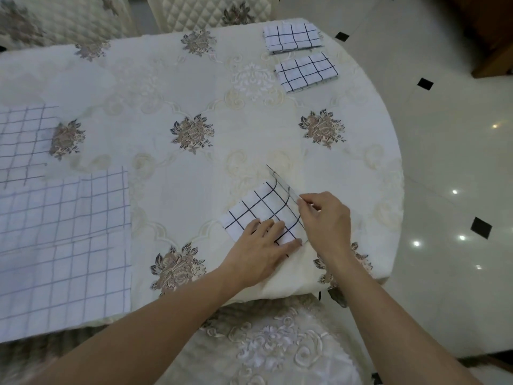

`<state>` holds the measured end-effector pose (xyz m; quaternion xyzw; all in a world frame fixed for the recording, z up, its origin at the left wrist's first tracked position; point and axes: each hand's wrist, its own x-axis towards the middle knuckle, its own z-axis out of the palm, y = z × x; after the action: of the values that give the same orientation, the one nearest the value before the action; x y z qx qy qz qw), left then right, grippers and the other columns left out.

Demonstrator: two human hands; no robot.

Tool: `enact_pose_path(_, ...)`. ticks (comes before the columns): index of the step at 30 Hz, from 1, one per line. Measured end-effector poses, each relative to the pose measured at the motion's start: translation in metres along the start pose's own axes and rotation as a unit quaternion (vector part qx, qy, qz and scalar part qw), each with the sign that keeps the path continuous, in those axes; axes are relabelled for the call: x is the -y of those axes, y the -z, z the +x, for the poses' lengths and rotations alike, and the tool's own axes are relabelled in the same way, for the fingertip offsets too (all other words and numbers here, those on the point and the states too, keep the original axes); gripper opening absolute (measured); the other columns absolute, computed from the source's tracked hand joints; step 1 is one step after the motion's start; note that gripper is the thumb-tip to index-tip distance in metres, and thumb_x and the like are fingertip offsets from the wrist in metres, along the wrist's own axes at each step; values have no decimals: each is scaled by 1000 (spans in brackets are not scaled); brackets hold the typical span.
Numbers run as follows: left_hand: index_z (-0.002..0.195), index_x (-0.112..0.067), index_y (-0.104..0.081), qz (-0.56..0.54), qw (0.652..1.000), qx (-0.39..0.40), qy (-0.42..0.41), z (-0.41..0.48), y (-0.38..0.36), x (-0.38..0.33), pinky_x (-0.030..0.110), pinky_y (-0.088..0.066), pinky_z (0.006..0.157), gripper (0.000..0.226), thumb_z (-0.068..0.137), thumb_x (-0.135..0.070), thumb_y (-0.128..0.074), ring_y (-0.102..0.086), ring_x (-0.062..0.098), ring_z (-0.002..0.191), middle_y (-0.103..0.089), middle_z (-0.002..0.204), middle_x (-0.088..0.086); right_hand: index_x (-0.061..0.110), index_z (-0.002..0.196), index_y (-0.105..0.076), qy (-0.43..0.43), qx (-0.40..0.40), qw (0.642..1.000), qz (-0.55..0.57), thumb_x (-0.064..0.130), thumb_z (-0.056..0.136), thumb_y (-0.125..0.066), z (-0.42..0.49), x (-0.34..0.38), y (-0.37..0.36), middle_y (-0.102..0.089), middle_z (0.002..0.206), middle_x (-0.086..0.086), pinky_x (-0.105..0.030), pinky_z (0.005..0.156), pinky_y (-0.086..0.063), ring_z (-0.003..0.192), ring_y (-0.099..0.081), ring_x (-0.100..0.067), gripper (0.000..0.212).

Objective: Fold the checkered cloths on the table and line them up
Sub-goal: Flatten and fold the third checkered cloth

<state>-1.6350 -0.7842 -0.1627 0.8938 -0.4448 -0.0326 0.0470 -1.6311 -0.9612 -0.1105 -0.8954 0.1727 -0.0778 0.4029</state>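
currently worked on a small white cloth with a dark navy grid [258, 215], lying nearer than and right of the central brown embroidered flower [191, 134] on the cream embroidered tablecloth [166, 87]. pressed it down with the left hand [261, 247], fingers straight and flat, gripping nothing. pinched its raised right edge between thumb and fingers of the right hand [324, 218], closed on that flap alone. best, probably, to carry the flap over leftward, match corners and grid lines, then smooth the crease before letting go. spotted beyond and right of the flower a folded checkered cloth [293, 37] and a second folded cloth [306, 72], close together. found left of the flower a large spread pale-grid cloth [63, 245] and another spread cloth [19, 140], both blurred and cut off by the frame. could not tell the layers under the flap.
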Motion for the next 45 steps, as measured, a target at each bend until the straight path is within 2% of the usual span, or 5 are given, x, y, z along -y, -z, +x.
enact_pose_path(9, 138, -10, -51, -16, 997, -10, 71, -78, 9, 34, 47, -41, 108, 42, 105, -34, -39, -47, 32, 132, -47, 146, 16, 19, 98, -77, 151, -38, 981, -120, 18, 88, -71, -41, 6, -37, -67, 89, 4, -37, 58, -52, 78, -58, -22, 12)
enact_pose_path(16, 153, -17, -35, 1, 994, 42, 102, -91, 0, 38, 47, -32, 117, 55, 106, -46, -29, -35, 26, 145, -37, 158, 10, 17, 93, -76, 255, -27, 947, -193, 18, 91, -66, -72, 4, -56, -65, 87, 2, -30, 60, -48, 76, -54, -21, 10)
enact_pose_path(31, 143, -17, -48, 16, 992, 15, 123, -105, -6, 38, 49, -34, 115, 53, 101, -48, -37, -40, 29, 140, -44, 150, 14, 18, 84, -70, 282, 33, 931, -231, 17, 89, -66, -94, -14, -78, -58, 83, 3, -33, 59, -47, 72, -51, -21, 7)
enact_pose_path(38, 136, -16, -50, -7, 975, -48, 218, -98, 3, 35, 43, -38, 109, 46, 99, -42, -41, -49, 25, 124, -49, 141, 6, 20, 96, -73, 282, 43, 929, -234, 20, 90, -65, -91, -17, -81, -58, 86, 1, -35, 61, -46, 74, -49, -22, 9)
enact_pose_path(45, 142, -14, -46, -12, 978, -11, 208, -84, -2, 29, 46, -36, 114, 52, 101, -44, -36, -42, 26, 137, -41, 151, 11, 20, 109, -67, 262, 99, 928, -245, 36, 96, -51, -91, -12, -79, -56, 94, 0, -34, 70, -46, 83, -50, -21, 26)
